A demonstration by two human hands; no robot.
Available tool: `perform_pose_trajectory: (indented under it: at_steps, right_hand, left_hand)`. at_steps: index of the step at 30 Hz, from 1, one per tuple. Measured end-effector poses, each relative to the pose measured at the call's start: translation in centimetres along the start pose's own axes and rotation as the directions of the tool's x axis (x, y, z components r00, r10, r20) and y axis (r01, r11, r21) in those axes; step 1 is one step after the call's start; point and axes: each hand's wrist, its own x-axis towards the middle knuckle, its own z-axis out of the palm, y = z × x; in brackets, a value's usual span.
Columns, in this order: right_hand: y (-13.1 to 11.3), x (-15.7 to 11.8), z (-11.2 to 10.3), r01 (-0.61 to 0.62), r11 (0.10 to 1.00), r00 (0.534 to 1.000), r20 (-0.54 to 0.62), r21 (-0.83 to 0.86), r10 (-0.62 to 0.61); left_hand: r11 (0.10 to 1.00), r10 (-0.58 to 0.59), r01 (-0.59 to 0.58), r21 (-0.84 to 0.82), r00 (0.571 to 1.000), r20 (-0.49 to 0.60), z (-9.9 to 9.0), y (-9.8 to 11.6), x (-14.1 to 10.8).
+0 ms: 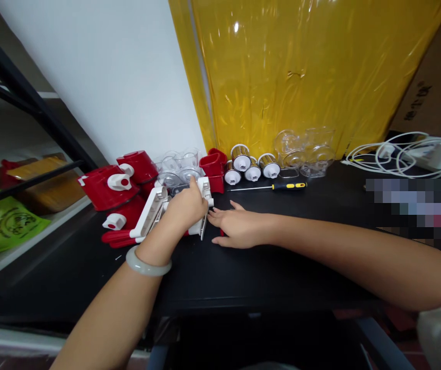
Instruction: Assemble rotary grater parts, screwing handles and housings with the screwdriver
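My left hand [189, 205], with a pale bangle on its wrist, is closed over a white plastic part [205, 189]. Most of its fingers are hidden beneath the hand. Just right of it, my right hand [236, 227] lies low over the black table with its fingers apart. A small bit of red [221, 233] shows under that palm, too covered to make out. Left of my hands lies a long white plastic frame [149, 213], beside red plastic housings with white knobs [107, 185]. Clear plastic parts [178, 167] and a red spout-like piece [213, 167] stand behind.
Several metal grater drums with white ends [241, 158] sit at the back. A screwdriver [290, 186] lies before them. More clear parts [309, 154] lean on the yellow-wrapped panel [274, 77]. White cables [390, 149] coil at right; a shelf rack [31, 108] stands at left.
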Motion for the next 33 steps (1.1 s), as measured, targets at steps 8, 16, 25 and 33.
perform_pose_trajectory:
  at_steps: [8, 16, 25, 33]
  right_hand:
    - [0.1, 0.0, -0.1, -0.001, 1.0, 0.999, 0.044, -0.025, 0.002]
    - [0.0, 0.0, -0.1, -0.007, 1.0, 0.998, 0.063, -0.031, 0.009]
    - [0.0, -0.1, -0.4, 0.0, 0.999, 0.999, 0.04, -0.039, 0.001]
    - [-0.3, -0.3, -3.5, -0.001, 0.993, 0.994, -0.105, -0.119, -0.011]
  left_hand:
    - [0.999, 0.0, 0.0, -0.032, 1.0, -0.012, -0.1, -0.1, 0.0]
    - [0.999, -0.011, 0.01, -0.031, 1.0, -0.021, -0.3, 0.0, -0.1]
    - [0.999, -0.037, 0.038, 0.005, 0.998, -0.047, -0.4, 0.2, -0.1]
    - [0.997, -0.071, 0.073, -0.001, 0.975, -0.209, -1.2, 0.0, -0.7]
